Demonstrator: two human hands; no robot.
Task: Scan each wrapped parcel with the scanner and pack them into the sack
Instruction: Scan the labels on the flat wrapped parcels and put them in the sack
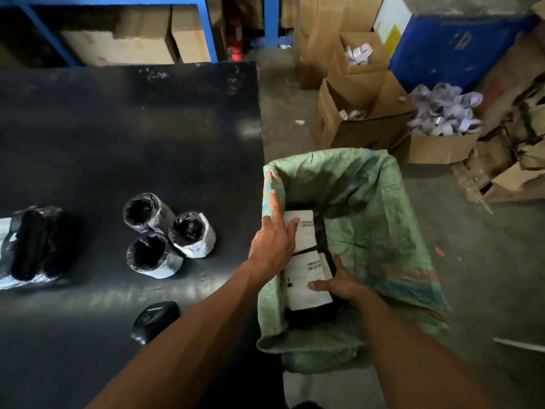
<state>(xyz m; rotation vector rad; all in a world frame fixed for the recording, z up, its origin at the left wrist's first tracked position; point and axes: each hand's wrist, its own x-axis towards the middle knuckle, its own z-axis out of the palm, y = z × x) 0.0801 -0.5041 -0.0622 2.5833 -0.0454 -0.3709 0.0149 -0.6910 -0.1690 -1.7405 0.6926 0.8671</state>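
A green woven sack (pixel 380 202) stands open beside the black table (pixel 118 137). Inside it lie two black wrapped parcels with white labels, a farther parcel (pixel 306 231) and a nearer parcel (pixel 306 278). My left hand (pixel 272 240) reaches over the sack's left rim, its straight fingers resting on the farther parcel's label. My right hand (pixel 342 284) grips the right side of the nearer parcel, thumb across its label. Three upright wrapped parcels (pixel 165 234) stand on the table, and a larger wrapped parcel (pixel 29 246) lies at the left edge. The black scanner (pixel 154 320) lies near the table's front.
Open cardboard boxes (pixel 362 113) holding white paper scraps stand on the concrete floor behind the sack. A blue bin (pixel 457 51) and flattened cartons (pixel 516 143) are at the right. Blue shelving (pixel 206 28) with boxes runs behind the table.
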